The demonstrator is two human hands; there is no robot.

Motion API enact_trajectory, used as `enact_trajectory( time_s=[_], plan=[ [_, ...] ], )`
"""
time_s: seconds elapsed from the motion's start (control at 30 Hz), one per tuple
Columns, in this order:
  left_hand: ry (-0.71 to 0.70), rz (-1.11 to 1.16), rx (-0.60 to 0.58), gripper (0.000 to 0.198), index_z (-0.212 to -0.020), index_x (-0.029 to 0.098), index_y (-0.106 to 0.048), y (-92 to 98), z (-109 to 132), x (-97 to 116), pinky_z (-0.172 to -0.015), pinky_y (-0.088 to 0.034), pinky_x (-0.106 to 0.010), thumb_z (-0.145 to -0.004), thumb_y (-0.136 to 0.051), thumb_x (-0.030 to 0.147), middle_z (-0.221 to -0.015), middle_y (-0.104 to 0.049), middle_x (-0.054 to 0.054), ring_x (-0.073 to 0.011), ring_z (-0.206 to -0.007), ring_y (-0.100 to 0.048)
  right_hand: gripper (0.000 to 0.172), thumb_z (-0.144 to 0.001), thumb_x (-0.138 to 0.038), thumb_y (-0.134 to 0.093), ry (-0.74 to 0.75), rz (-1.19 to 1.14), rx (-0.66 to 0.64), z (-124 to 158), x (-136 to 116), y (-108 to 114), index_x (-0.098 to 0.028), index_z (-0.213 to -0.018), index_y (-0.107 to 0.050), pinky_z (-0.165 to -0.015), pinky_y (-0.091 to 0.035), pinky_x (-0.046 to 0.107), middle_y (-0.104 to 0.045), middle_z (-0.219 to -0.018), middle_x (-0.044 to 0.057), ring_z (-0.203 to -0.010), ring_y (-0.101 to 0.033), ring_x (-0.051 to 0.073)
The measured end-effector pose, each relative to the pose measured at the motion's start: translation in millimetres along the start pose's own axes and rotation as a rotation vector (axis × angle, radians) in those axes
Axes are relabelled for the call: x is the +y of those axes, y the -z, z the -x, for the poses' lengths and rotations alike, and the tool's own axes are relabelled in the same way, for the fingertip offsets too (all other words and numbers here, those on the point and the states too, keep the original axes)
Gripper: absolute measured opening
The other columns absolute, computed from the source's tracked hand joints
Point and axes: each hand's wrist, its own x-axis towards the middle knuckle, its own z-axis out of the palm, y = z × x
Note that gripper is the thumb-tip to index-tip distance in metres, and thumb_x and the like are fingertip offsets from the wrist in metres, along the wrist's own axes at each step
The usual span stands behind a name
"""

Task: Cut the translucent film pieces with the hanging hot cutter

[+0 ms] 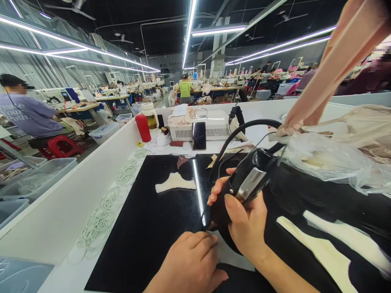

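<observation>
My right hand (244,219) is wrapped round a black hand tool (244,183) with a metal plate and a black cable looping up behind it; its tip points down at the glossy black work surface (146,228). My left hand (191,260) lies low beside the tip, fingers pressed together flat on a small pale piece (226,252) at the tool's tip. A cream fabric piece (174,182) lies a little farther up the surface.
White rings (100,219) are scattered along the white ledge at left. A red bottle (143,127), a phone (199,135) and a white box stand at the back. A plastic bag of fabric (330,162) lies right, with pale strips (320,240) below. Other workers sit at distant tables.
</observation>
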Motion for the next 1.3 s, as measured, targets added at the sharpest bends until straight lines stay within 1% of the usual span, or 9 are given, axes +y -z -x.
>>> enact_trajectory(
  time_s=[0.2,0.3,0.4,0.5,0.6,0.77,0.93,1.07,1.3],
  plan=[
    [0.010,0.022,-0.070,0.034,-0.103,0.014,-0.067,3.9,0,-1,-0.074,-0.057,-0.030,-0.108,-0.050,0.043,-0.108,-0.078,-0.007,-0.0200,-0.099,-0.073,0.033,-0.091,-0.039,-0.077,0.034,0.019,0.027,-1,-9,11,-0.029,-0.119,-0.061,-0.061,-0.059,0.030,-0.067,-0.087,-0.002,-0.067,-0.064,0.015],
    [0.035,0.041,-0.092,0.035,-0.102,0.015,-0.066,9.2,-3,2,-0.076,-0.058,-0.031,-0.110,-0.045,0.042,-0.108,-0.078,-0.007,-0.0202,-0.099,-0.073,0.035,-0.092,-0.038,-0.076,0.024,0.046,0.028,3,-16,23,-0.029,-0.122,-0.060,-0.063,-0.059,0.031,-0.067,-0.088,-0.001,-0.068,-0.065,0.015],
    [0.034,0.049,-0.138,0.038,-0.106,0.014,-0.066,16.1,-6,4,-0.077,-0.058,-0.034,-0.112,-0.038,0.039,-0.111,-0.078,-0.007,-0.0211,-0.102,-0.073,0.034,-0.093,-0.039,-0.075,0.004,0.079,0.025,11,-24,37,-0.029,-0.122,-0.060,-0.063,-0.058,0.032,-0.066,-0.089,-0.001,-0.068,-0.065,0.016],
    [0.036,0.033,-0.187,0.037,-0.111,0.014,-0.066,21.9,-8,4,-0.081,-0.059,-0.035,-0.113,-0.036,0.037,-0.116,-0.077,-0.007,-0.0219,-0.105,-0.073,0.036,-0.092,-0.041,-0.075,-0.006,0.104,0.018,18,-34,49,-0.029,-0.122,-0.059,-0.061,-0.057,0.032,-0.065,-0.089,0.000,-0.068,-0.064,0.016],
    [0.031,0.018,-0.202,0.037,-0.111,0.015,-0.067,24.9,-9,4,-0.082,-0.060,-0.037,-0.113,-0.036,0.036,-0.118,-0.077,-0.006,-0.0225,-0.106,-0.073,0.036,-0.093,-0.042,-0.075,0.006,0.108,0.030,22,-43,55,-0.030,-0.123,-0.060,-0.062,-0.057,0.033,-0.065,-0.088,0.000,-0.070,-0.064,0.017],
    [-0.002,-0.016,-0.208,0.037,-0.110,0.014,-0.068,25.7,-8,2,-0.079,-0.062,-0.037,-0.113,-0.036,0.034,-0.117,-0.077,-0.007,-0.0229,-0.103,-0.074,0.035,-0.092,-0.040,-0.076,0.017,0.096,0.076,22,-50,60,-0.030,-0.121,-0.061,-0.061,-0.058,0.032,-0.065,-0.087,-0.001,-0.068,-0.063,0.016],
    [-0.012,-0.031,-0.197,0.034,-0.112,0.015,-0.068,24.3,-6,2,-0.081,-0.062,-0.036,-0.112,-0.039,0.033,-0.120,-0.076,-0.007,-0.0230,-0.105,-0.074,0.034,-0.093,-0.040,-0.075,0.018,0.111,0.061,26,-47,61,-0.030,-0.121,-0.060,-0.061,-0.057,0.032,-0.066,-0.087,0.000,-0.067,-0.064,0.016],
    [-0.014,-0.029,-0.189,0.033,-0.111,0.015,-0.069,24.4,-7,2,-0.082,-0.062,-0.037,-0.112,-0.041,0.032,-0.119,-0.077,-0.007,-0.0229,-0.104,-0.075,0.034,-0.093,-0.040,-0.075,0.027,0.112,0.061,28,-45,61,-0.029,-0.122,-0.060,-0.059,-0.056,0.030,-0.066,-0.087,0.000,-0.066,-0.064,0.015],
    [-0.021,-0.027,-0.170,0.033,-0.109,0.015,-0.069,25.3,-8,2,-0.081,-0.061,-0.035,-0.112,-0.041,0.031,-0.117,-0.077,-0.008,-0.0225,-0.103,-0.075,0.035,-0.093,-0.041,-0.074,0.038,0.119,0.059,28,-48,62,-0.029,-0.123,-0.059,-0.062,-0.057,0.032,-0.065,-0.087,0.000,-0.067,-0.064,0.016]
  ],
)
